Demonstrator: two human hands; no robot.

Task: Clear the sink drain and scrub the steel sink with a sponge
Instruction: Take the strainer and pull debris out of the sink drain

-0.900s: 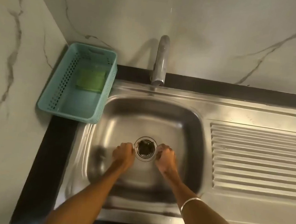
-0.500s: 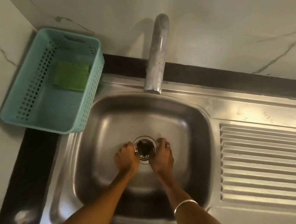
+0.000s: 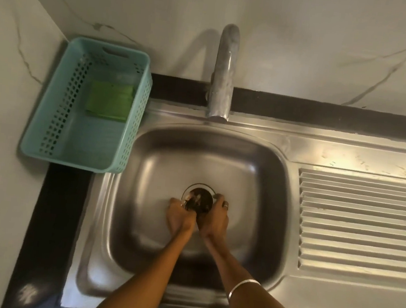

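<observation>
Drain strainer (image 3: 198,199) sits in the bowl floor of the steel sink (image 3: 161,154), dark debris inside it, a bit blurred. Left hand (image 3: 180,216) is at its left rim, fingers curled, pinching the rim or a metal bit there; exact contact is blurred. Right hand (image 3: 216,216) is at the right rim, fingers curled round the strainer edge, ring (image 3: 225,205) on one finger. Both grips are closed on the strainer, hands nearly touching each other at the near side. White bangle (image 3: 243,287) on the right forearm. Faucet (image 3: 224,75) stands at the far edge of the sink, spout over the bowl. Ribbed drainboard (image 3: 364,226) runs right of the bowl. Green sponge (image 3: 109,104) lies in a teal basket (image 3: 50,122) at the counter's far left corner, against the marble wall (image 3: 309,39). Black counter (image 3: 49,225) strip shows along the sink's left edge.
</observation>
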